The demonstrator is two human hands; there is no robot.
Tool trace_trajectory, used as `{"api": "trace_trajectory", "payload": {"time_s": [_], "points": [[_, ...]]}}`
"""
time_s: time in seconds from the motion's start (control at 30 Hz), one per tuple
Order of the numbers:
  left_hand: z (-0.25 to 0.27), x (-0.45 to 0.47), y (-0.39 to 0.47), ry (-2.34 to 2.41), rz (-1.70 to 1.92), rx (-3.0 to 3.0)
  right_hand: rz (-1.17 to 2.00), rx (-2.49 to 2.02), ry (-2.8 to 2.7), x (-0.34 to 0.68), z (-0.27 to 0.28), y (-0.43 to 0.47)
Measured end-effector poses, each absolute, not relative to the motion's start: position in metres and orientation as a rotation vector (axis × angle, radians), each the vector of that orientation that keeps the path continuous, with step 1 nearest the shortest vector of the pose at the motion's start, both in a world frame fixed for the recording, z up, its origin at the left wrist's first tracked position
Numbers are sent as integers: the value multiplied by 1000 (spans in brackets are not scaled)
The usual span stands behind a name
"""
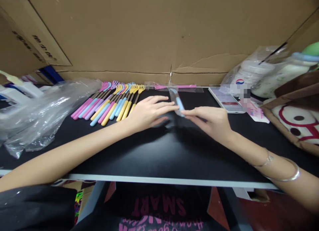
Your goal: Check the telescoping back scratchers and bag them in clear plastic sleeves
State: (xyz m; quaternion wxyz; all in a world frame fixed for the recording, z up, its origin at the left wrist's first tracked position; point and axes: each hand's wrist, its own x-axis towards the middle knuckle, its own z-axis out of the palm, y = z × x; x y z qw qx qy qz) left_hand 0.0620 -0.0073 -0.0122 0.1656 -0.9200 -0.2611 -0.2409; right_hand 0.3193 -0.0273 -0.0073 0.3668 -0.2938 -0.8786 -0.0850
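Observation:
My right hand (208, 119) pinches the handle end of a light-blue back scratcher (179, 102), which looks to be in a clear plastic sleeve. Its claw head points toward the cardboard wall. My left hand (152, 112) is open with fingers stretched out, the fingertips close to the blue handle; whether they touch it I cannot tell. Behind, a pink back scratcher (186, 86) lies crosswise in a clear sleeve. Left of my left hand, several back scratchers (109, 106) with pink, blue, purple and yellow handles lie in a slanted row, claws away from me.
Crumpled clear plastic bags (42, 108) cover the table's left side. To the right are a phone (228, 101), a pink-and-white card (256, 112), a bagged cup (253, 71), a bottle (284, 75) and a brown bag (296, 115). A cardboard wall (149, 35) closes off the back.

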Motion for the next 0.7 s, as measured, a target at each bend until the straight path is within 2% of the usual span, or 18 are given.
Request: {"api": "trace_trajectory", "payload": {"time_s": [0.37,0.57,0.7], "points": [[7,83,66,-1213,-600,-2691,643,-830,-1511,327,15,-18],[11,63,68,-1372,-452,-2748,986,-1016,-1308,348,8,13],[12,50,68,-1442,-285,-2790,1081,-1084,-1330,365,-3,32]]}}
